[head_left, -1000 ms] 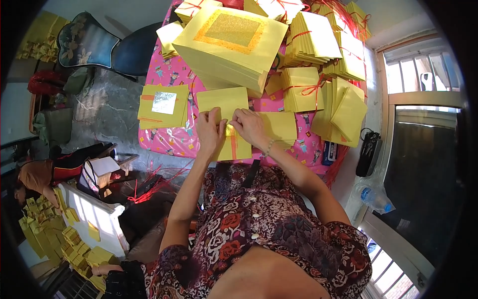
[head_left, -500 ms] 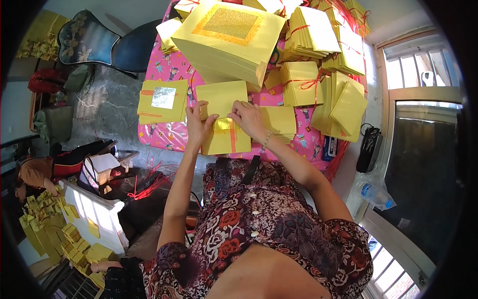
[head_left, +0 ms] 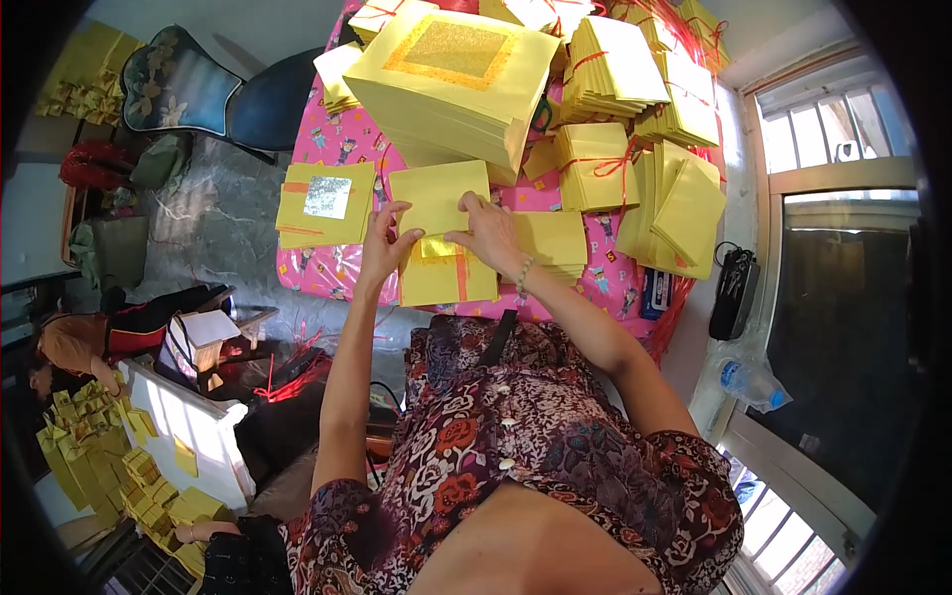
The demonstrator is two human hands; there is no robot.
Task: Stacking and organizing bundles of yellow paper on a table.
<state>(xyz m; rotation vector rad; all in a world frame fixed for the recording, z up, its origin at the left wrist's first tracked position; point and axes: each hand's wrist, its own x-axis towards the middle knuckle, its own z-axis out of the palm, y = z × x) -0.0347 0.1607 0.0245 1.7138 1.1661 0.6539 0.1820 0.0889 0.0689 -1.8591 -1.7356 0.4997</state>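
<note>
A yellow paper sheet (head_left: 436,193) lies in front of me on the table, bent across its middle. The near part has a gold foil patch and an orange stripe. My left hand (head_left: 385,246) pinches the sheet's left edge, thumb at the bend and fingers curled above it. On the right side my right hand (head_left: 490,236) grips the sheet, thumb on the bend and index finger on the upper part. To the right is a low stack of yellow paper (head_left: 550,240), partly behind my right wrist. A smaller pile with a silver square (head_left: 302,213) sits at left.
Beyond my hands rises a tall yellow paper stack (head_left: 446,89). Bundles tied with red string (head_left: 600,164) crowd the right of the pink-covered table (head_left: 337,273). A bottle (head_left: 749,385) lies by the window. A blue chair (head_left: 188,84) stands left; another person's arm (head_left: 104,375) shows lower left.
My right thumb has slid a little left along the bend, and the right index finger has straightened upward. My left hand has barely moved.
</note>
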